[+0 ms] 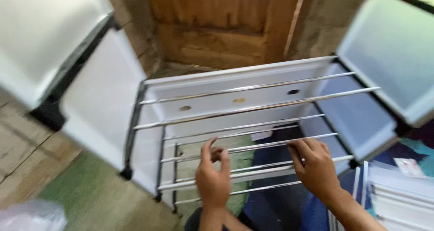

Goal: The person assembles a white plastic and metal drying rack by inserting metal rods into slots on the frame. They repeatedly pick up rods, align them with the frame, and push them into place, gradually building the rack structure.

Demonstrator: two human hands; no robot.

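Both hands grip one chrome rod (253, 146) of the white cabinet frame (149, 122): left hand (212, 176) fingers curl around it, right hand (316, 165) fingers press over it; seating the rod looks next.

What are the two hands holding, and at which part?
Both hands grip chrome rods of the white cabinet frame: the left hand curls around a middle rod, the right hand rests over a rod farther right.

White cabinet frame (235, 93) lying on its back, doors open, shiny metal rods (253, 109) spanning it
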